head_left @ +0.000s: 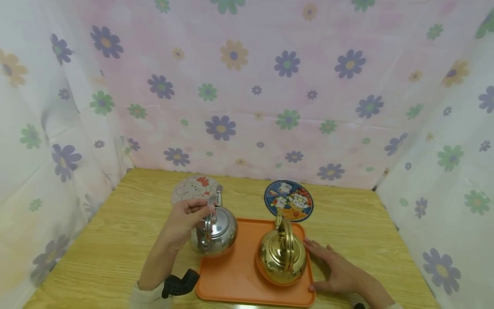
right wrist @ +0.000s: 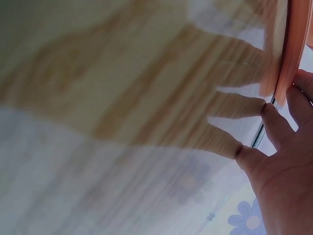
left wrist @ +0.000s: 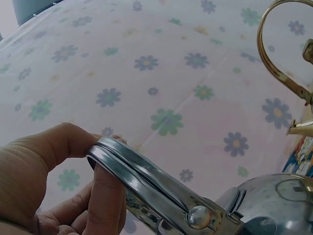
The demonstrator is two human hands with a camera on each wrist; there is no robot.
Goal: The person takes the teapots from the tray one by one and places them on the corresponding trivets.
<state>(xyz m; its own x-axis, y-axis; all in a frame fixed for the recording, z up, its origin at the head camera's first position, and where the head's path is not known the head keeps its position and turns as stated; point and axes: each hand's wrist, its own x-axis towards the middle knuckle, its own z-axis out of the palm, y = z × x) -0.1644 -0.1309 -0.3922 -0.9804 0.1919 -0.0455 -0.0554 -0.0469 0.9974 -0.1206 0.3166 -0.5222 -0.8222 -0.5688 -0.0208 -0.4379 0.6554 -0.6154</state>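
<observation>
two kettles, one tray: silver piece in hand at 10 o'clock

item: round polished silver metal kettle (head_left: 228, 236), at the tray's 10 o'clock, overlapping its edge; spout towards 12. whether lifted or resting: cannot tell. left hand (head_left: 186, 223): thumb and fingers clamped on its arched handle (left wrist: 146, 174).
item: round shiny gold metal kettle (head_left: 270, 264), over the 2-to-3 o'clock side of the rectangular orange tray (head_left: 235, 279).
right hand (head_left: 337, 268): at 3 o'clock, fingers spread apart, tips at the tray's rim.
item: round pale rabbit-printed coaster (head_left: 187, 189), 11 o'clock; round dark-blue cartoon-printed coaster (head_left: 299, 204), 1 o'clock.
step, as judged: positioning the silver kettle; next move seems to call for a level, steady hold and a braced tray.
markings: no brand or writing legible.
</observation>
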